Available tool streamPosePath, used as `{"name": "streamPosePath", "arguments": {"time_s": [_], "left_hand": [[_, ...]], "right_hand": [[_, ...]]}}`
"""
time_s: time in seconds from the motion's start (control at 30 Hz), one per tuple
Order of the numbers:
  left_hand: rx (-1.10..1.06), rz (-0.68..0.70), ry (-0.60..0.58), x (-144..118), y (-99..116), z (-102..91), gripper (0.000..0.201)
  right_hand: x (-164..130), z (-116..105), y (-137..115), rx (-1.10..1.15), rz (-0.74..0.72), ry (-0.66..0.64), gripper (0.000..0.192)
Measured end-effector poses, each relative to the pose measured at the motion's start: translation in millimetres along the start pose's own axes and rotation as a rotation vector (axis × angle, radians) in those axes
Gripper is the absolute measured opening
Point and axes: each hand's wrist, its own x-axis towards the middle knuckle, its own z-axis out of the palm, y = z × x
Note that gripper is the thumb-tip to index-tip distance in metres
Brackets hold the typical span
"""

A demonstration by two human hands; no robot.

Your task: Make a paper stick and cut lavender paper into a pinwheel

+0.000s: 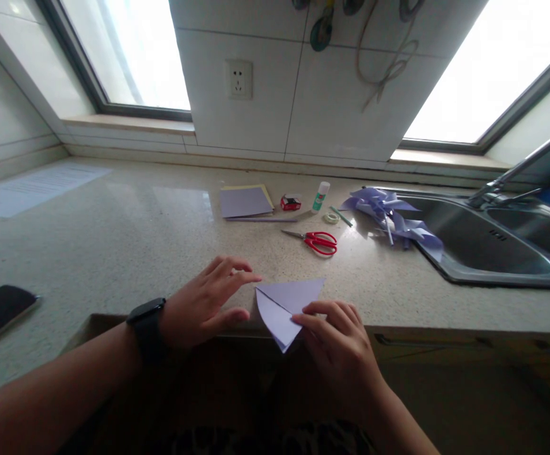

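the right hand (339, 335) has thumb and fingers closed in a pinch on the near right part of a folded purple paper (298, 293). the paper lies between the two hands at the near edge of the counter (161, 246), one pointed corner sticking out past that edge and another reaching to the far right. the left hand (208, 300) is open with loosely spread fingers and holds nothing, its index fingertip just beside the paper's far left corner (whether it touches, i cannot tell). farther off, red-handled scissors (320, 242) lie with their blades to the left; beyond them are a roll of tape (331, 221), a standing glue stick (321, 197) and, to the left, a stack of sheets (245, 201). on the right, purple paper pinwheels (374, 201) lie at the left rim of the sink (488, 253).
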Motion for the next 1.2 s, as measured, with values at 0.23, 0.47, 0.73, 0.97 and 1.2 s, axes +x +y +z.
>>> {"name": "streamPosePath", "arguments": {"time_s": [0.23, 0.47, 0.73, 0.97, 1.2], "left_hand": [[-0.154, -0.19, -0.033, 3, 19, 0.0, 0.057], [-0.225, -0.225, -0.026, 13, 48, 8.1, 0.04], [0.332, 0.158, 0.332, 12, 52, 12.4, 0.008], [-0.63, -0.513, 0.028, 32, 57, 17.3, 0.05], [-1.087, -0.651, 0.142, 48, 37, 27.5, 0.047]], "right_hand": [[10, -5, -8, 0.427, 0.382, 0.116, 0.011], [30, -5, -8, 0.62, 0.638, 0.05, 0.022], [44, 8, -13, 0.891, 0.712, 0.186, 0.032], [47, 13, -16, 0.833, 0.65, 0.185, 0.015], [53, 11, -11, 0.789, 0.52, 0.147, 0.008]]}}
